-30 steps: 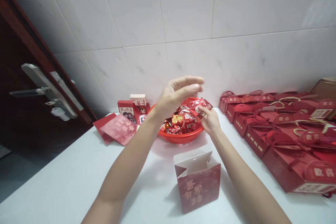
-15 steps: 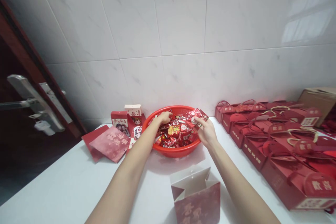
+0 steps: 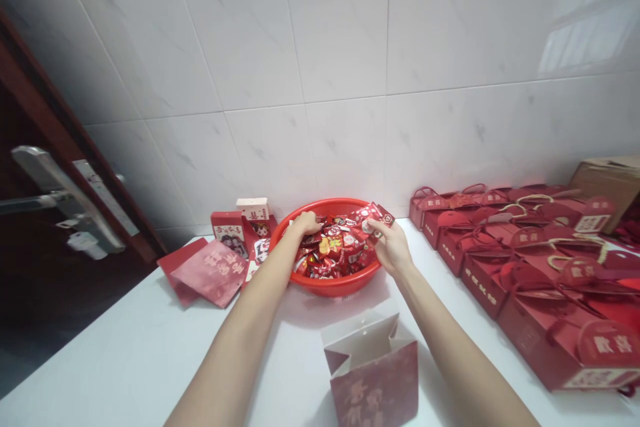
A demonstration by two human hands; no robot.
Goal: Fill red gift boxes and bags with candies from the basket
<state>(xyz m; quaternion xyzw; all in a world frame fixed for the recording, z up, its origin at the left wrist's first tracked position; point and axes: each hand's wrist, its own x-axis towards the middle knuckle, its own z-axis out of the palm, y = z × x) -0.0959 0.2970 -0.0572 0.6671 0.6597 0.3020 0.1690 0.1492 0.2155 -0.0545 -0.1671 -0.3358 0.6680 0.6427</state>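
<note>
A red plastic basket (image 3: 334, 287) full of wrapped candies (image 3: 333, 247) stands against the wall. My left hand (image 3: 306, 224) reaches into its left side, fingers bent down among the candies; whether they grip one is hidden. Over the basket's right rim, my right hand (image 3: 391, 245) is closed on red candy packets (image 3: 373, 215), pinched between thumb and fingers. Nearer to me, between my forearms, an upright dark-red paper bag (image 3: 374, 383) has its top open.
Rows of red gift boxes (image 3: 493, 287) with cord handles fill the right side, a cardboard box (image 3: 607, 183) behind them. At left lie flat red paper bags (image 3: 210, 271) beside small printed boxes (image 3: 229, 233). A door handle (image 3: 65, 200) is at far left.
My left hand has shifted slightly left within the basket. My right hand stays at the right rim with the candy packets. The view has tilted a little.
</note>
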